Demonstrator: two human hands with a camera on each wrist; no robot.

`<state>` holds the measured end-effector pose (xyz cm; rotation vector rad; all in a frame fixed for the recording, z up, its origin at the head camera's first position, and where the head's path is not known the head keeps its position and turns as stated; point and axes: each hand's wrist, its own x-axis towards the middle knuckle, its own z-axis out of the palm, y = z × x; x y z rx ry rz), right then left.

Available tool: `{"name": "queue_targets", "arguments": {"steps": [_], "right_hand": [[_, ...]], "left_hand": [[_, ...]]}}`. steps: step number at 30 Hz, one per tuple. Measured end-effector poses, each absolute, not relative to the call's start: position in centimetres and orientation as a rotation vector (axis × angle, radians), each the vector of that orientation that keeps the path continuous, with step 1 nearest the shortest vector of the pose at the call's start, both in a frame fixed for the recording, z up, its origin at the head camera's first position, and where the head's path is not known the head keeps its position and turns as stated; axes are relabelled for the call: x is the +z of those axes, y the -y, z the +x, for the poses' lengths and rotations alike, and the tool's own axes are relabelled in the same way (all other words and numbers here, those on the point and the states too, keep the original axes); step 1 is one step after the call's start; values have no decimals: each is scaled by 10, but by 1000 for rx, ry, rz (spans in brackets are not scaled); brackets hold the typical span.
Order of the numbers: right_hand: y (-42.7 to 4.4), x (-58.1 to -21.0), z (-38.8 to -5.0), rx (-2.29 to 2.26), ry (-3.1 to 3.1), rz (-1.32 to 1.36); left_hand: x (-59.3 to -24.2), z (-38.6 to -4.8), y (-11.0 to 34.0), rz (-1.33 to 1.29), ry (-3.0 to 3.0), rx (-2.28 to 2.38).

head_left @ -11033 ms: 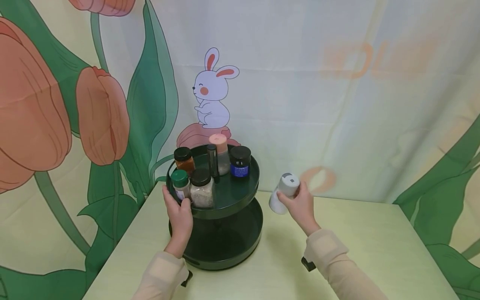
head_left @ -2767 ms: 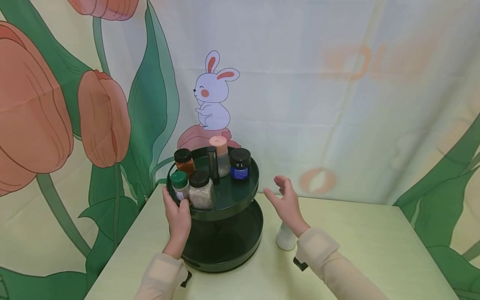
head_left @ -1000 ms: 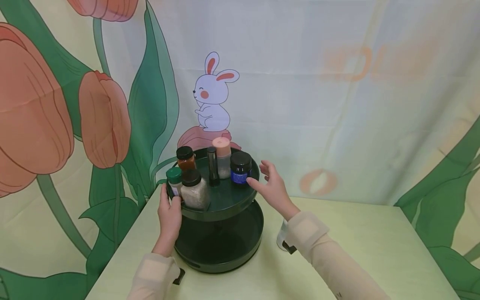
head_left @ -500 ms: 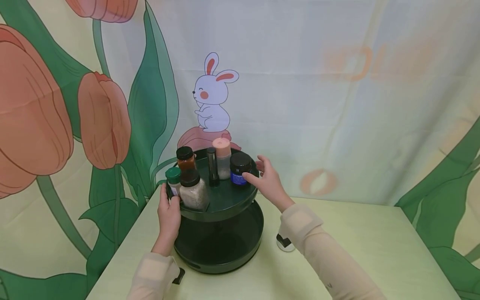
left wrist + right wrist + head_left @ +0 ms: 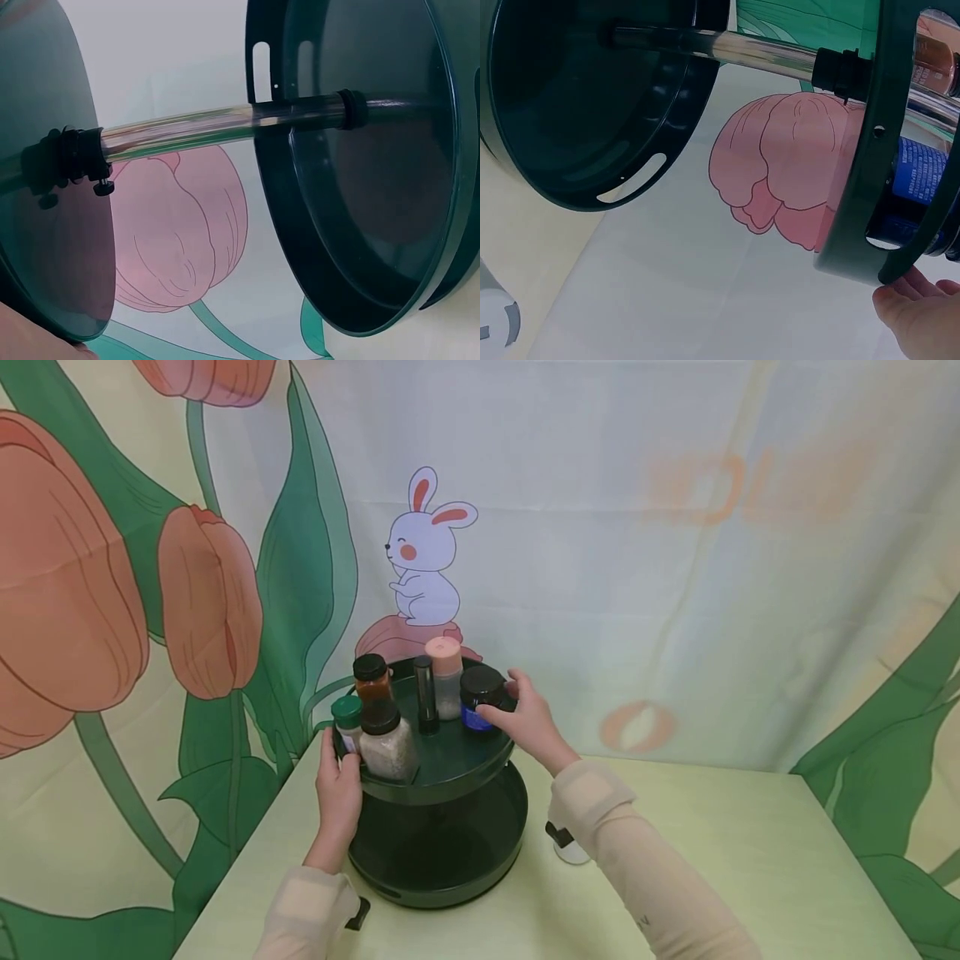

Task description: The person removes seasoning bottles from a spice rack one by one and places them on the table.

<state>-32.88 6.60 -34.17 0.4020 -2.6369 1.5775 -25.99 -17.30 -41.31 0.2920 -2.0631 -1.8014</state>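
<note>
A dark green two-tier round rack [image 5: 438,789] stands on the table. My left hand [image 5: 339,793] grips the left rim of its upper tray, thumb inside, beside a green-capped jar [image 5: 347,714] and a black-lidded jar of pale grains [image 5: 388,743]. My right hand [image 5: 528,727] reaches over the right rim to a blue-labelled jar with a black lid [image 5: 480,689]. Its thumb lies across the label, and the fingers curl round the jar's right side, partly hidden. In the right wrist view, that hand's fingertips show beside the rim and the blue jar [image 5: 922,176].
Also on the upper tray are an orange-brown spice jar [image 5: 372,681], a slim black tube [image 5: 425,693] and a pink-capped shaker [image 5: 446,677]. A white bottle [image 5: 573,852] stands on the table [image 5: 735,843], mostly behind my right sleeve. A printed curtain [image 5: 600,568] hangs behind.
The white bottle, earlier in my right hand, is on the table. My left hand has shifted left as the upper tray turned slightly. My right hand has moved left onto the blue-labelled jar.
</note>
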Motion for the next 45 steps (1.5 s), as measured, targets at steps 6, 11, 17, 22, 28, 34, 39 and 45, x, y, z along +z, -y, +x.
{"name": "queue_targets", "arguments": {"steps": [6, 11, 17, 22, 28, 34, 39, 45], "right_hand": [[-59, -345, -334, 1536, 2652, 393], [-54, -348, -337, 1519, 2659, 392], [-51, -353, -338, 1504, 2656, 400], [-49, -356, -338, 1499, 2643, 402], [-45, -358, -338, 1427, 2639, 358], [-41, -359, -337, 1344, 2642, 314], [-40, -361, -337, 1306, 2652, 294], [-40, -362, -339, 1271, 2668, 286]], "left_hand": [[-413, -259, 173, 286, 2059, -1798], [-413, -259, 174, 284, 2053, -1804], [-415, -261, 174, 288, 2050, -1797], [-416, -262, 175, 289, 2044, -1801], [-417, -262, 176, 280, 2040, -1814], [-418, -262, 176, 268, 2049, -1802], [-418, -262, 176, 265, 2051, -1796], [-418, -262, 177, 263, 2045, -1798]]}}
